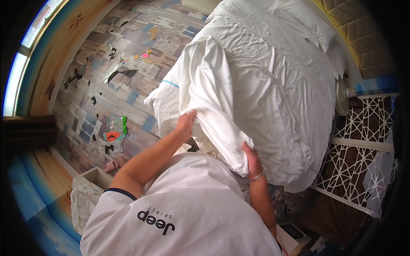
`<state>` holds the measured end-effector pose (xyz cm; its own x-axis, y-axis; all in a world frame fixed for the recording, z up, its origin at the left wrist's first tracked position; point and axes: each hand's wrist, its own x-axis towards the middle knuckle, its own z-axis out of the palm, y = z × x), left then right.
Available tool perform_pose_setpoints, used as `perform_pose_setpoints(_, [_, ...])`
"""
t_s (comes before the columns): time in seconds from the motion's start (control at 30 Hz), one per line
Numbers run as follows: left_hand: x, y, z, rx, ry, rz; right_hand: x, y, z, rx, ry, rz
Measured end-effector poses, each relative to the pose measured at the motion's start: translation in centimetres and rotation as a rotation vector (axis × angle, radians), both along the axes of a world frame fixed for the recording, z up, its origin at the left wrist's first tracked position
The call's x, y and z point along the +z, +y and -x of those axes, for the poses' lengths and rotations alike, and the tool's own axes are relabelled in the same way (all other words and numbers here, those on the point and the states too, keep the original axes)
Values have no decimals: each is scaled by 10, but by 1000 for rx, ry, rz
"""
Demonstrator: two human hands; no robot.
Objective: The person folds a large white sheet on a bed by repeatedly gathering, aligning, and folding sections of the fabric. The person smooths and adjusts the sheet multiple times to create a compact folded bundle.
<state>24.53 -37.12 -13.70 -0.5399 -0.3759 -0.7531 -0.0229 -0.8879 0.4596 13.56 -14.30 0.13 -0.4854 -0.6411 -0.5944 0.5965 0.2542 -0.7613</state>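
Both my hands grip a white cloth, bunched in long folds in front of my body. My left hand (185, 126) pinches its near left part, thumb on top. At the lower right, my right hand (252, 160), with a bracelet at the wrist, holds a corner of it. The white cloth (211, 86) stretches away over the edge of a bed, where it lies on a rumpled white bedcover (275, 96). A short blue line marks the white fabric left of the cloth. Parts of my fingers are hidden under the folds.
Scraps, plastic bags (117, 124) and dark pieces litter the patterned floor (141, 105) at left. Pink slippers (110, 165) lie by an open white box (96, 177). White pillows (307, 25) rest at the bed's head. A white lattice panel (352, 172) stands at right.
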Motion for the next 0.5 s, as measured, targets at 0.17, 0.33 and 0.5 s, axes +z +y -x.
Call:
perform_pose_setpoints(0.17, [8,-32,-16,172,15,132,-3,3,13,420,546,-339])
perform_pose_setpoints(0.33, [77,-1,-35,-402,92,1116,2,-30,6,440,1124,-228])
perform_pose_setpoints(0.5, [135,31,-39,-1018,343,1537,-13,-66,-17,292,199,185])
